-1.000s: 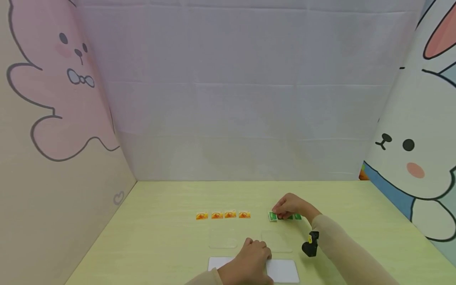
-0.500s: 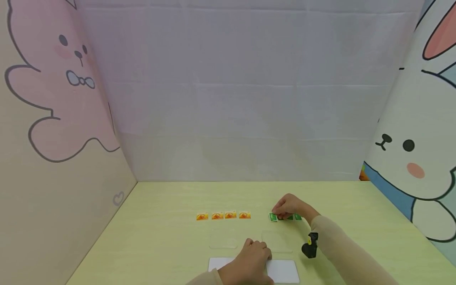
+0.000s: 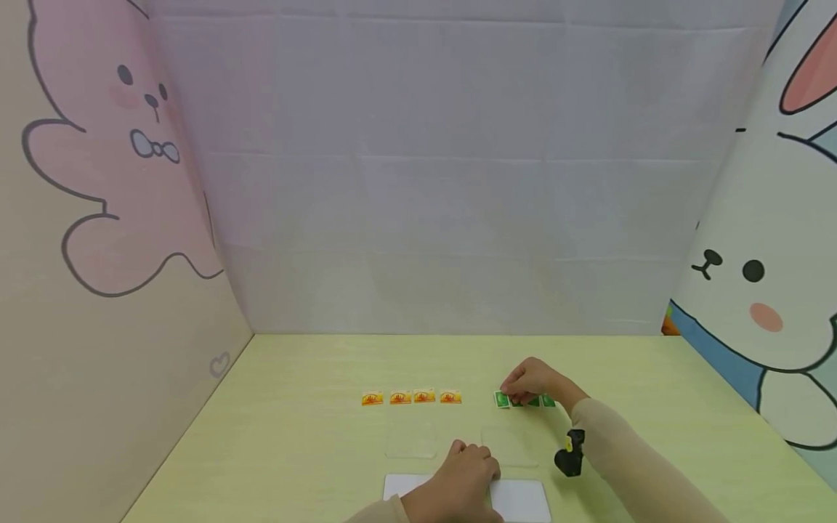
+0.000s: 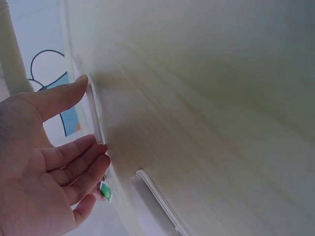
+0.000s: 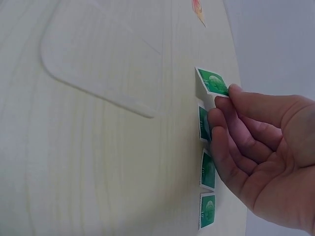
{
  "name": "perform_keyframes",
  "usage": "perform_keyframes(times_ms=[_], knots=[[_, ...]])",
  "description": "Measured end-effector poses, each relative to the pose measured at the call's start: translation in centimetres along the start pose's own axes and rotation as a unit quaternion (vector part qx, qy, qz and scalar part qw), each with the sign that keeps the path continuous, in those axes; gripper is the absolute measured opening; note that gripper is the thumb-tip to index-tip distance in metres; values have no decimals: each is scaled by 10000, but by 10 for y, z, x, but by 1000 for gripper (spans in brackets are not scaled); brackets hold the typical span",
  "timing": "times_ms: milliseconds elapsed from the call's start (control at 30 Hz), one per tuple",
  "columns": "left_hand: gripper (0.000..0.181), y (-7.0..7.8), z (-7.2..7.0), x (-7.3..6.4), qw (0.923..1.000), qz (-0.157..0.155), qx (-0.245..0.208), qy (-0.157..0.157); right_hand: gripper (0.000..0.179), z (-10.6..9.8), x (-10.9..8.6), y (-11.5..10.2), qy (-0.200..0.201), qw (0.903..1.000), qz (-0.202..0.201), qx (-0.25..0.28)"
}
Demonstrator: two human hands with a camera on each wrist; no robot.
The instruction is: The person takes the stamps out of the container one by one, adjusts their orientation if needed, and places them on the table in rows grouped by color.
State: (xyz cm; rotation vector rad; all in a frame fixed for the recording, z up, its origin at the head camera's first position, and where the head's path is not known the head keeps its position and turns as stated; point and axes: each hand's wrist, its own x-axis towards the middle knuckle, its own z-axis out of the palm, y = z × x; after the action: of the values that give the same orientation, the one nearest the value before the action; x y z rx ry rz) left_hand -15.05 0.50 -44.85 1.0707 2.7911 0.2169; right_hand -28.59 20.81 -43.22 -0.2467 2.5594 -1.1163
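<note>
My right hand (image 3: 532, 380) pinches the leftmost small green stamp-like card (image 5: 213, 82) between thumb and fingertips. That card is tilted, its near edge raised off the table in the right wrist view. Several more green cards (image 5: 207, 211) lie in a row beside it, partly hidden by the fingers in the head view. My left hand (image 3: 458, 481) holds the left side of the right-hand flat white board (image 3: 520, 501), thumb at the near corner and fingers at the far one. Another white board (image 3: 400, 484) lies to its left, partly covered by the hand and wrist.
A row of several orange-yellow cards (image 3: 424, 396) lies left of the green ones. Two clear rounded sheets, a left sheet (image 3: 410, 442) and a right sheet (image 3: 508, 446), lie between cards and boards. A white cloth (image 3: 418, 181) stands behind the table (image 3: 294, 436).
</note>
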Motion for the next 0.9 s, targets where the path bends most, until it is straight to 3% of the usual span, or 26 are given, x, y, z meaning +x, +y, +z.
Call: perform_keyframes(times_ms=[633,900], knots=[[40,0,1,-1,9999,11,127,89,15,5,-1,-2,283,9992,-122,-256],[40,-1,0,-2,9999,31,99,94,16,4,-1,-2,189,9982,-501,-276]])
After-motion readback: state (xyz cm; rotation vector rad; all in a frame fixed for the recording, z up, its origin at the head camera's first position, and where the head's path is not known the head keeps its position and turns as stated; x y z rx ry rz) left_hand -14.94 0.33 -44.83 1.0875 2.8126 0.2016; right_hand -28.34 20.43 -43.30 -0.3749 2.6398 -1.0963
